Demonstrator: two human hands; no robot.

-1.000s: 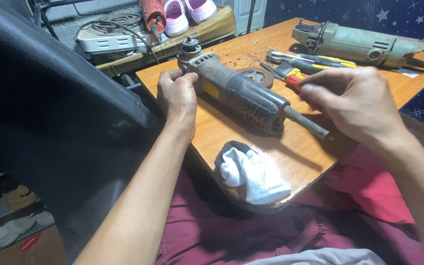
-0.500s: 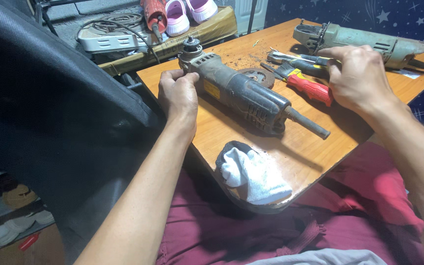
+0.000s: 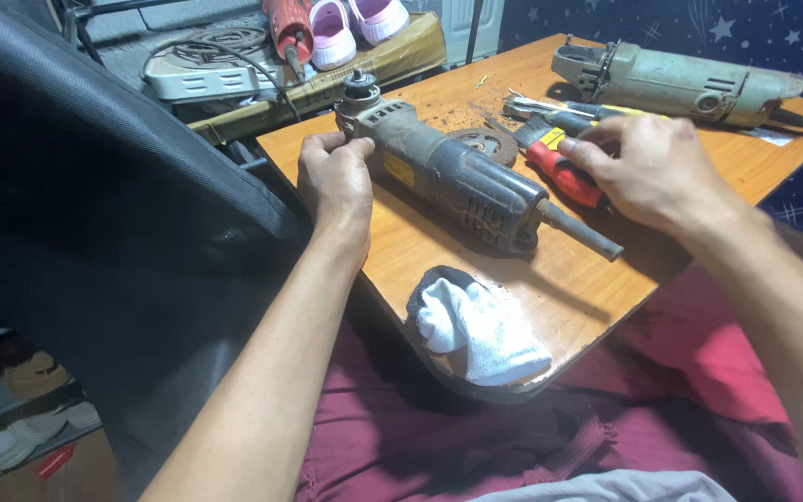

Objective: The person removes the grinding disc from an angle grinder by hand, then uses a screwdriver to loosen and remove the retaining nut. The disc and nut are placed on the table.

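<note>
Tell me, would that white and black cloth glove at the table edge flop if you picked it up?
Probably. The white and black cloth glove lies crumpled and folded, so it looks soft and limp. It likely weighs little. It lies at the very rim of the wooden table, so a push might slide it off.

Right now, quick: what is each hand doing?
Left hand: closed on the head end of the dark angle grinder, steadying it.
Right hand: fingers on the red-handled tool; a firm grip cannot be told.

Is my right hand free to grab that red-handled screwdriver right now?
Probably yes. The right hand already rests over the red-handled screwdriver, nothing lying between them, while the left hand steadies the dark angle grinder beside it.
</note>
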